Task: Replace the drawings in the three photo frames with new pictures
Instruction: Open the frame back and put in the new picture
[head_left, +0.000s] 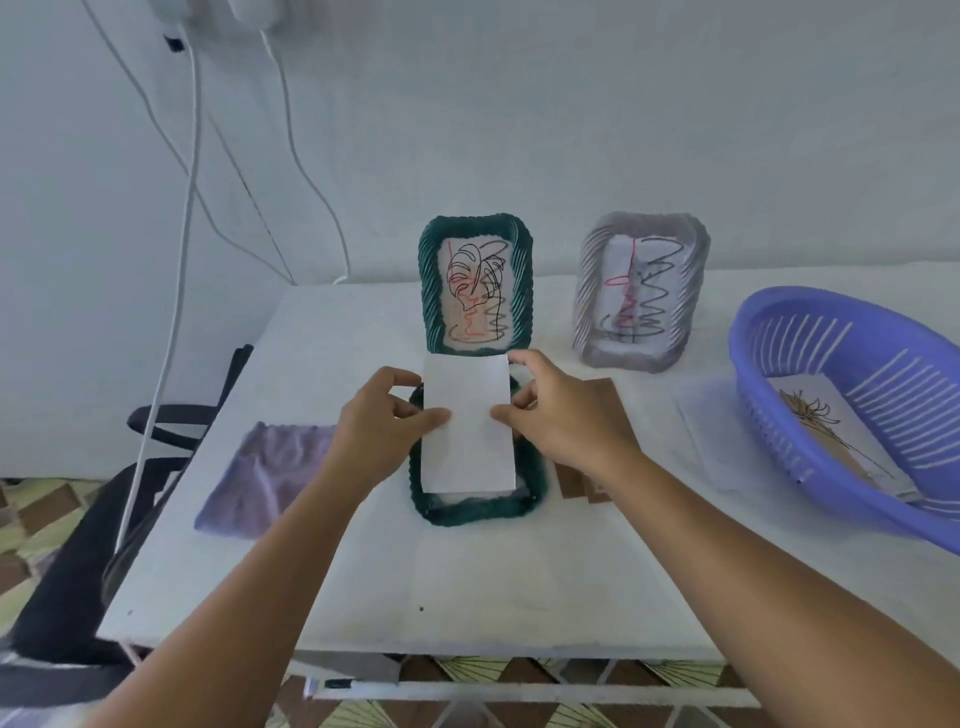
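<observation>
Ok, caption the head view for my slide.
Both hands, left hand and right hand, hold white paper over a flat green frame.

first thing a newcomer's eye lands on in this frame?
Both hands, left hand and right hand, pinching a white sheet over a dark green frame lying flat at table centre. Behind it stand a green frame and a grey frame with scribbled drawings; a purple basket sits far right.

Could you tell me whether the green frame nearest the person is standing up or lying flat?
Lying flat. The near green frame rests on the table under the white paper both hands hold, while the other green frame stands upright.
</observation>
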